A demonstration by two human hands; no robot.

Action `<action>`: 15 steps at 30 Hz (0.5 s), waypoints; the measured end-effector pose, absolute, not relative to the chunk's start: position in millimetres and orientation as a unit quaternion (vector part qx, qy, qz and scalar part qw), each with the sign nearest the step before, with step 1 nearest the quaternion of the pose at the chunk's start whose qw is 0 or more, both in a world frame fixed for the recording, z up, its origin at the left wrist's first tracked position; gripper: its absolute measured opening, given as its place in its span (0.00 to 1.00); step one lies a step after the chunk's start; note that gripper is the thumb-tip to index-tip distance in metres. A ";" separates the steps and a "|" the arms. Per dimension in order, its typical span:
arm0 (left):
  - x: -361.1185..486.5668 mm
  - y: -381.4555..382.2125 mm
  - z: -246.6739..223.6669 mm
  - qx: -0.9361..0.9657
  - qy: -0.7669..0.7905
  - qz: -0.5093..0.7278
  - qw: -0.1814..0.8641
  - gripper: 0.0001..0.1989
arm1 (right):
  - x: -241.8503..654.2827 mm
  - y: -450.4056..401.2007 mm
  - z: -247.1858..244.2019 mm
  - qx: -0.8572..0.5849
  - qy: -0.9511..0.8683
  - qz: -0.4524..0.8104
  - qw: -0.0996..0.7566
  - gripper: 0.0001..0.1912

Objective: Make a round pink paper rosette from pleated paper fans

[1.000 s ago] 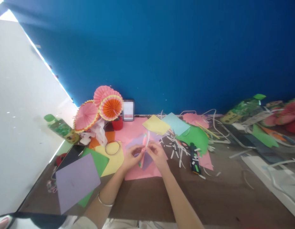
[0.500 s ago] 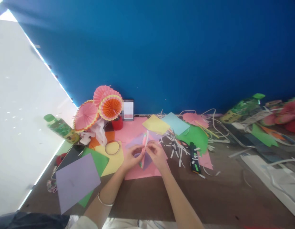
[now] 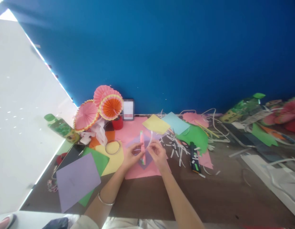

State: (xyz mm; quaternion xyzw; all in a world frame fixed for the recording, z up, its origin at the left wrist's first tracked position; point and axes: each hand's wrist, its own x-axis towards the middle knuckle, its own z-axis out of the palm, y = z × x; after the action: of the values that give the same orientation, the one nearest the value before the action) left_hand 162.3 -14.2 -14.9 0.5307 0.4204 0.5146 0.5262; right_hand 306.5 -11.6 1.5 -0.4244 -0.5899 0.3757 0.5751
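Pink strip [image 3: 142, 147] in left hand [image 3: 132, 156], bottle label [image 3: 72, 136] — blurred

Perhaps a papercraft table [image 3: 147, 200]

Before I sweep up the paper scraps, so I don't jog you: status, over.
Left hand pinching narrow pink-and-green paper piece; right hand holding thin curved white strip. Small white paper scraps right of both hands.

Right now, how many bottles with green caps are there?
2. One green-capped bottle is on the left, beside the paper fans; the other bottle is at the back right, near the blue wall.
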 end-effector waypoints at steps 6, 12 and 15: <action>161.0 -13.4 -13.5 0.526 0.418 0.517 0.531 0.21 | 306.9 -12.1 2.6 -0.436 -0.602 0.386 0.546 0.06; 160.8 -14.3 -12.4 0.557 0.418 0.505 0.510 0.21 | 305.2 -9.9 1.8 -0.439 -0.612 0.394 0.526 0.05; 161.2 -13.7 -16.3 0.567 0.411 0.506 0.504 0.20 | 304.5 -9.3 0.4 -0.442 -0.623 0.384 0.519 0.06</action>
State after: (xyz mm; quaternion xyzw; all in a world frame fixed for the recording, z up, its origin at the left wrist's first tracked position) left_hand 161.2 -13.7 -16.3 0.5670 0.4106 0.5063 0.5036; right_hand 304.5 -9.3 0.4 -0.4423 -0.6228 0.3841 0.5187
